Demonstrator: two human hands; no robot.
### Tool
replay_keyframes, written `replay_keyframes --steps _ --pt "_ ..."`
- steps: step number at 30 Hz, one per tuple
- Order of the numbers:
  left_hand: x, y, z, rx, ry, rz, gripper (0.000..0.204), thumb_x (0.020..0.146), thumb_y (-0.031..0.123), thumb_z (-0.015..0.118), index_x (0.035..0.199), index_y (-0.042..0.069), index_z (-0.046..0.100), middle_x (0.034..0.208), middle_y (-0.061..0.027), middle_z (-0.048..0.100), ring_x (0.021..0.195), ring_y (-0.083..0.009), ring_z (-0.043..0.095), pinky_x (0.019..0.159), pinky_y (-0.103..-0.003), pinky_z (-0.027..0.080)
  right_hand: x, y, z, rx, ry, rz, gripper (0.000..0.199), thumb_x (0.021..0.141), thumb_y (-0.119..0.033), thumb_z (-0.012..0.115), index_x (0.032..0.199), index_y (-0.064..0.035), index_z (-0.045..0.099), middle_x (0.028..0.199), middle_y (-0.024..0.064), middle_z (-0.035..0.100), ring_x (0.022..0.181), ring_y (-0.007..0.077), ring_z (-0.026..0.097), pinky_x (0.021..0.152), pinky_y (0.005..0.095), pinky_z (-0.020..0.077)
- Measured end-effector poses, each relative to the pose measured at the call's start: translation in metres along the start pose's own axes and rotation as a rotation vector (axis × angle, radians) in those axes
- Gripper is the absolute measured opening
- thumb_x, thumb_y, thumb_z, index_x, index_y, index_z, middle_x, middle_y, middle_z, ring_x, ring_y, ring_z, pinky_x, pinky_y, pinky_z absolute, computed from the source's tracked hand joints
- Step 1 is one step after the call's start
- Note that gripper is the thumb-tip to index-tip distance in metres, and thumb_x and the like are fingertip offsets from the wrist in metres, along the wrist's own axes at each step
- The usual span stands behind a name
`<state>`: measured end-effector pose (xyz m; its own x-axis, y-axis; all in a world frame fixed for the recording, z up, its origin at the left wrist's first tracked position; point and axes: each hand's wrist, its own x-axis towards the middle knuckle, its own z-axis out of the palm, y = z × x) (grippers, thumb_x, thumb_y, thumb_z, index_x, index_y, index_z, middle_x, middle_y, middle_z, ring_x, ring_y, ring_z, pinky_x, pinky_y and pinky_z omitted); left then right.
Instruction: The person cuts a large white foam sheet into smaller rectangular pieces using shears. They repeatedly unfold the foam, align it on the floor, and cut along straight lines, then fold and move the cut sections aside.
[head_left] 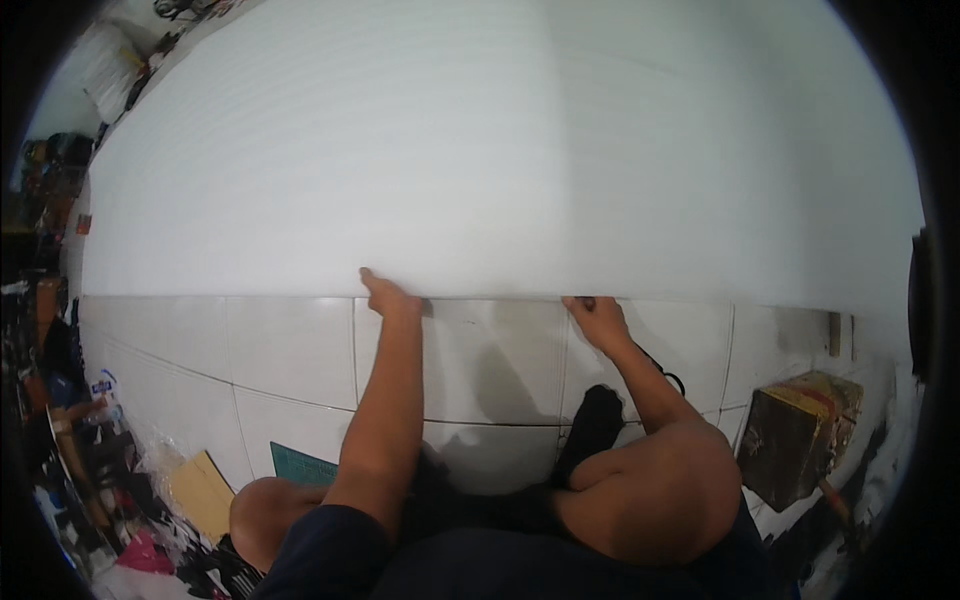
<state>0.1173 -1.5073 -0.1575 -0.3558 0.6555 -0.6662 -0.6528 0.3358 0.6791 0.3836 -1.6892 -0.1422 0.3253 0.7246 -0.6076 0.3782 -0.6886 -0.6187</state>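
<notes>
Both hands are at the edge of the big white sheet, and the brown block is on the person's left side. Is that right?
Not quite: the head view shows the brown block on the person's right side, not the left. Both hands, left and right, are indeed at the edge of the big white sheet.

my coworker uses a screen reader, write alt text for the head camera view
A person's left hand and right hand are at the near edge of a large white sheet over a white tiled floor. A brown box-shaped block stands on the right; mixed clutter lines the left side.
</notes>
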Motion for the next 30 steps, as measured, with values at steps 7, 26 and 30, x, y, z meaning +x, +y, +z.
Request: replay_keyframes --steps 7,26,30 --pt "-0.013 -0.009 0.003 0.329 0.236 0.053 0.078 0.091 0.056 0.047 0.132 -0.008 0.028 0.135 -0.0243 0.04 0.115 -0.0356 0.05 0.097 -0.049 0.043 -0.029 -0.033 -0.003 -0.63 0.43 -0.885 0.039 0.076 -0.021 0.073 0.113 -0.01 0.062 0.119 0.013 0.057 0.107 0.031 0.055 0.085 0.041 0.0458" --pt "-0.002 0.001 -0.03 0.291 0.037 0.181 0.068 0.095 0.043 0.048 0.132 -0.012 0.032 0.133 -0.0233 0.044 0.121 -0.0299 0.045 0.103 -0.037 0.035 -0.002 -0.005 0.016 -0.744 0.408 -0.967 0.039 0.075 -0.006 0.07 0.113 -0.0078 0.063 0.123 0.0182 0.055 0.116 0.0374 0.052 0.093 0.0452 0.0442" --pt "0.001 -0.002 -0.032 0.299 0.057 0.22 0.066 0.094 0.044 0.05 0.126 -0.013 0.038 0.126 -0.0251 0.049 0.116 -0.03 0.049 0.099 -0.036 0.039 0.004 0.004 0.016 -0.815 0.46 -1.052 0.039 0.075 -0.006 0.069 0.113 -0.0079 0.063 0.121 0.018 0.056 0.114 0.0369 0.053 0.091 0.0446 0.0456"
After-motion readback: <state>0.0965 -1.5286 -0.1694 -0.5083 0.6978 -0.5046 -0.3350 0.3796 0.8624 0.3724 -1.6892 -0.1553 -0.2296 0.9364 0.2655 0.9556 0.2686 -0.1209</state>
